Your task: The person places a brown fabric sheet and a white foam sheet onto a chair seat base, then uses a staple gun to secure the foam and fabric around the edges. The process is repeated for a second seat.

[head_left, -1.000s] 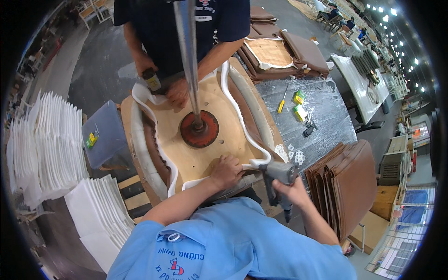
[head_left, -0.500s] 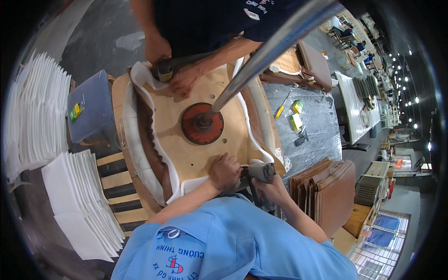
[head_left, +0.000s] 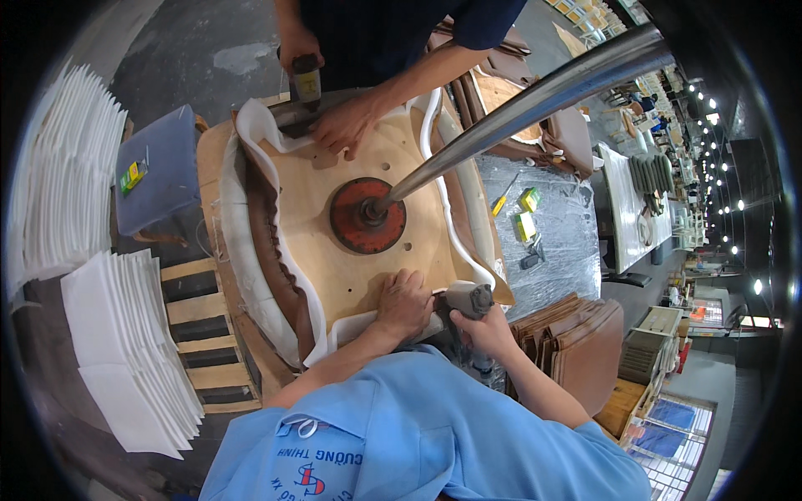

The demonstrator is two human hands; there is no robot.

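My right hand (head_left: 487, 330) is wrapped round the grip of a grey staple gun (head_left: 468, 298), its nose at the near right edge of a plywood seat panel (head_left: 334, 284). Beside the gun, my left hand (head_left: 405, 307) presses down on the panel's near edge with fingers laid forward on the wood. White padding (head_left: 313, 313) and brown leather (head_left: 267, 225) wrap up round the panel. A round red clamp plate (head_left: 347, 219) on a metal rod (head_left: 501, 117) presses on the middle. Across from me, a co-worker's hand holds another staple gun (head_left: 307, 83); their other hand touches the panel.
White sheets (head_left: 117, 334) are stacked at left, near a slatted wooden pallet (head_left: 200, 309) and a blue-covered stool (head_left: 159, 175). Right of me stand brown leather pieces (head_left: 585, 342). A plastic-covered table (head_left: 551, 225) carries small yellow-green boxes (head_left: 525, 225) and a screwdriver (head_left: 501, 203).
The co-worker's staple gun has tipped from lying sideways to pointing down at the panel's far edge. My left fingers have straightened a little on the wood; my gun stays near the same edge.
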